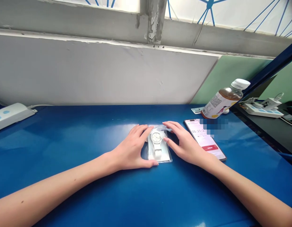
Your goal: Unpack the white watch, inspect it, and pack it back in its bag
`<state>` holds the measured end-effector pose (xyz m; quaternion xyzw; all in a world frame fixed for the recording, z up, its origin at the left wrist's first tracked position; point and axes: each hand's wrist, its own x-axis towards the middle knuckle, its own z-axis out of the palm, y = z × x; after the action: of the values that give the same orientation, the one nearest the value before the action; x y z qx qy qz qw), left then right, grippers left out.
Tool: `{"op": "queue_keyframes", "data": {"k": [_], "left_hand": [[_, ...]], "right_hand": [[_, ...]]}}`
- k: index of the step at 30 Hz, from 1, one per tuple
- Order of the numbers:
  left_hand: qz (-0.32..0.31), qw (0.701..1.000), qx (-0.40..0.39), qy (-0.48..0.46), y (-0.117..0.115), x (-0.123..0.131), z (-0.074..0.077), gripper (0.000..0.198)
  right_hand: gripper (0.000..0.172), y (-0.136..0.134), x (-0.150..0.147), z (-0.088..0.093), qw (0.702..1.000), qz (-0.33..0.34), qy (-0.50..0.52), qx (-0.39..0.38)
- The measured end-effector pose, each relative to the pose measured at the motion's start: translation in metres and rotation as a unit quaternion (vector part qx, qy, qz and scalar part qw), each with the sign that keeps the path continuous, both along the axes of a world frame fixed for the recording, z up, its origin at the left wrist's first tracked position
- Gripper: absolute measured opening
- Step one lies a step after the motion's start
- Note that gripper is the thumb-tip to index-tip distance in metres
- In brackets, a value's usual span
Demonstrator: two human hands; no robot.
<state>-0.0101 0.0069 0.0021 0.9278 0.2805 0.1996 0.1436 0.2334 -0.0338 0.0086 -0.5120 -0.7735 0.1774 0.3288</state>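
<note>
Two bare hands flat and open on the blue worktop (65,142), left hand (131,148) and right hand (183,143). Between them, touching both, a watch in a clear bag (158,145), long way pointing away. Equally near both. Further right, a phone (207,140) and bottle (222,99).

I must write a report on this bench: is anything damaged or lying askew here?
The bottle leans tilted at the table's far right edge instead of standing. The wall's paint is peeling. The bagged watch looks intact.
</note>
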Motion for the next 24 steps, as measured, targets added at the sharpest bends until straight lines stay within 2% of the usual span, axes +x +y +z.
{"op": "queue_keyframes", "data": {"k": [2, 4, 6, 12, 16, 24], "left_hand": [[0.005, 1.000, -0.008, 0.014, 0.001, 0.000, 0.000, 0.102], [0.009, 1.000, -0.010, 0.028, 0.001, 0.001, 0.001, 0.099], [0.009, 0.999, -0.006, 0.044, 0.001, 0.001, 0.002, 0.099], [-0.027, 0.993, -0.005, 0.116, 0.011, -0.005, 0.009, 0.102], [-0.073, 0.989, -0.002, 0.128, 0.019, -0.010, 0.011, 0.104], [-0.059, 0.992, -0.008, 0.108, 0.017, -0.010, 0.008, 0.103]], "right_hand": [[0.056, -0.003, 0.003, 0.003, 0.991, 0.046, -0.123, 0.040], [0.064, -0.006, 0.006, 0.008, 0.974, 0.100, -0.200, 0.031], [0.073, -0.006, 0.009, 0.011, 0.963, 0.129, -0.235, 0.000], [0.096, -0.001, 0.017, 0.015, 0.959, 0.144, -0.233, -0.080], [0.100, 0.001, 0.017, 0.016, 0.957, 0.138, -0.231, -0.106], [0.103, 0.001, 0.017, 0.013, 0.958, 0.139, -0.222, -0.117]]}}
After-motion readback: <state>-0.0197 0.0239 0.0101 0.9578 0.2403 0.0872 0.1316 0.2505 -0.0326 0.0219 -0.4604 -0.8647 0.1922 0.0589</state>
